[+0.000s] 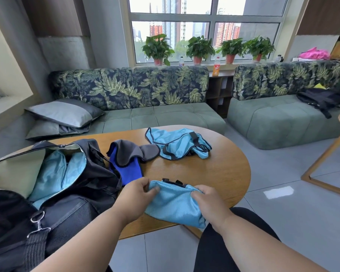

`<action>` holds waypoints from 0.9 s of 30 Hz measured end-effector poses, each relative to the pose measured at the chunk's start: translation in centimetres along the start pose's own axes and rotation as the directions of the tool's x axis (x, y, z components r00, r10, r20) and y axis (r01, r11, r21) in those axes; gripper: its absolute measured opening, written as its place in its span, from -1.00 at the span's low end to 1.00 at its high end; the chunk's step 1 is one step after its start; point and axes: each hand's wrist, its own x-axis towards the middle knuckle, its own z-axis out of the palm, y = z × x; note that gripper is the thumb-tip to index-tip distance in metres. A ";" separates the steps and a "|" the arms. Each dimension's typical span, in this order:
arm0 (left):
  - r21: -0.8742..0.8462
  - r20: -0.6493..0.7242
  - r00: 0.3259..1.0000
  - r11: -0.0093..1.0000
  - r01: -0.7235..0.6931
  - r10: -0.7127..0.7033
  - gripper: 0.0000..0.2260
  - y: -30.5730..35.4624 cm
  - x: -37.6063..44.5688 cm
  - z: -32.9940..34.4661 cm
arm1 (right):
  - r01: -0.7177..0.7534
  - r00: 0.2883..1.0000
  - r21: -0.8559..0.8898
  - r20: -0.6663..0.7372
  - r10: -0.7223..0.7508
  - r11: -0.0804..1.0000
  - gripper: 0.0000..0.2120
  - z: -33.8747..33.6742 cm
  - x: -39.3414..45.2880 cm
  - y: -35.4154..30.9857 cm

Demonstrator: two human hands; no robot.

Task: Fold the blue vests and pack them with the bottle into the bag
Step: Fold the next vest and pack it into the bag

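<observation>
A folded light-blue vest [175,205] lies at the near edge of the wooden table [224,173]. My left hand [135,197] pinches its upper left corner, and my right hand [208,201] grips its upper right edge. A second light-blue vest [179,144] lies crumpled at the table's far side. Between them lies a dark-blue and grey cloth piece [128,161]. The black bag [67,183] stands open on the left, its light-blue lining showing. No bottle is on the table; an orange bottle [217,66] stands on the far window ledge.
A leaf-patterned sofa [145,107] with grey cushions [65,114] sits behind the table. A second sofa seat [283,118] at right carries a black backpack [322,99]. Potted plants [199,49] line the windowsill. A wooden table leg [326,154] stands at far right.
</observation>
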 end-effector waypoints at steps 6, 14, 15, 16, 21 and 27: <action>0.036 -0.090 0.979 0.982 0.188 -0.184 -0.54 -0.2 2.8 2.0 | -0.015 0.988 -0.359 -0.148 -0.041 0.933 -0.83 0.5 2.2 1.2; 0.081 -0.072 0.958 0.956 0.283 -0.278 -0.36 -1.1 1.3 3.7 | -0.019 0.999 -0.537 -0.047 -0.008 0.843 -0.65 0.4 3.0 1.2; 0.052 -0.039 0.959 0.958 0.282 -0.280 -0.45 -0.8 1.1 3.8 | -0.015 0.999 -0.537 -0.038 -0.007 0.843 -0.67 0.6 3.0 1.3; 0.026 -0.010 0.959 0.959 0.282 -0.282 -0.54 -0.4 1.0 4.0 | -0.010 0.999 -0.536 -0.032 -0.009 0.844 -0.69 0.6 3.0 1.2; -0.299 0.072 0.955 0.907 0.296 -0.288 -0.74 -0.1 1.3 3.8 | 0.017 1.000 -0.525 0.000 -0.020 0.851 -0.91 0.7 2.3 0.7; -0.477 0.172 0.983 0.868 0.141 -0.065 -0.80 0.3 0.2 2.3 | 0.049 0.997 -0.323 0.073 -0.027 0.945 -0.90 0.2 1.3 0.3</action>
